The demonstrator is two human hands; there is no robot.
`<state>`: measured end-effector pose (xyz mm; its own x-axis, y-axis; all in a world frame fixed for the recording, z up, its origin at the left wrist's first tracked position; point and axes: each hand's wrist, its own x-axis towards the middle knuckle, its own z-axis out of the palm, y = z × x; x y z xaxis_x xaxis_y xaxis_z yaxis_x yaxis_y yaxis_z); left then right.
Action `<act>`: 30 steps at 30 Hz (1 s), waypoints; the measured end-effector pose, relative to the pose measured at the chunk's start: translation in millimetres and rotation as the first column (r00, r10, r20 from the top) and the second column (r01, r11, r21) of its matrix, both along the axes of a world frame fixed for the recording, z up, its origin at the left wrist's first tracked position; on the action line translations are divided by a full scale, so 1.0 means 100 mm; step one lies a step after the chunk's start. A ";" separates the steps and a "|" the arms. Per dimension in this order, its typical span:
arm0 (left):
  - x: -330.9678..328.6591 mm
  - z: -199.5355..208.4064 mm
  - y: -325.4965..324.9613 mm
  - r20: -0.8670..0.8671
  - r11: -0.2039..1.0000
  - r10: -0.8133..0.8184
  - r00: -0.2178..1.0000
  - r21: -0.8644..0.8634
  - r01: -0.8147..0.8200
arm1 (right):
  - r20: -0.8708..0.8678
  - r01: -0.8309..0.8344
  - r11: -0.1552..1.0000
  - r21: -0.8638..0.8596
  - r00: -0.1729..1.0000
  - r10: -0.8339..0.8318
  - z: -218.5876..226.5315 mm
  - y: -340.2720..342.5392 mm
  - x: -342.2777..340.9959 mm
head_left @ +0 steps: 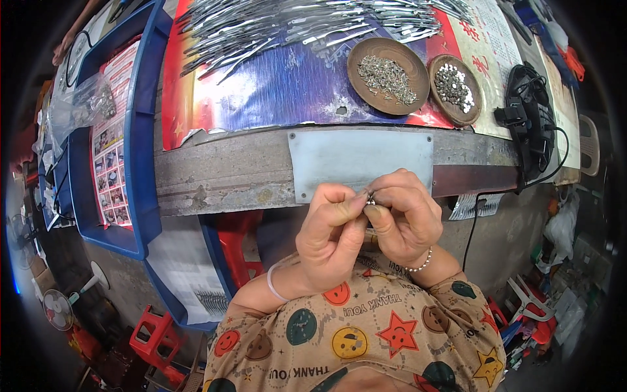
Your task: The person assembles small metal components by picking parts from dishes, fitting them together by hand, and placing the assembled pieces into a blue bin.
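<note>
Metal pc (370, 198) (tiny); btwn fingertips (357, 204)

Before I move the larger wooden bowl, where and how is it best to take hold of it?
Probably best by the near-left rim of the larger wooden bowl, coming from the near side: that edge is exposed, while the smaller bowl crowds its right and metal strips lie beyond it. Keep it level, as small metal pins lie loose inside.

The small part (370, 198), silvery and shiny, is held at 3 o'clock from the view's centre, pinched by fingertips (357, 204) from its 9 and 3 o'clock sides, its full outline and tilt hidden.
</note>
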<state>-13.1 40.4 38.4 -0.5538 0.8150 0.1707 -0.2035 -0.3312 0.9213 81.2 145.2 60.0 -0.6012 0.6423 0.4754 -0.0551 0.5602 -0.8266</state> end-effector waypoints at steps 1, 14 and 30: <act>0.01 0.02 -0.02 0.053 0.999 -0.018 0.998 -0.029 0.019 | 0.184 0.163 0.901 -0.403 0.978 -0.095 0.05 0.00 0.12; -0.03 0.07 -0.14 0.338 0.972 -0.202 0.919 -0.045 0.230 | 0.076 0.240 0.782 -0.576 0.967 -0.241 0.07 0.17 -0.06; -0.08 0.13 -0.19 0.536 0.970 -0.209 0.818 0.005 0.245 | 0.014 0.031 0.946 -0.322 1.000 -0.028 0.02 0.06 -0.04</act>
<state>-20.8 21.6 51.1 -0.3425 0.9277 -0.1486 -0.7275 -0.1618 0.6668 76.9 150.7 61.6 -0.5830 0.7777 0.2351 -0.0343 0.2656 -0.9635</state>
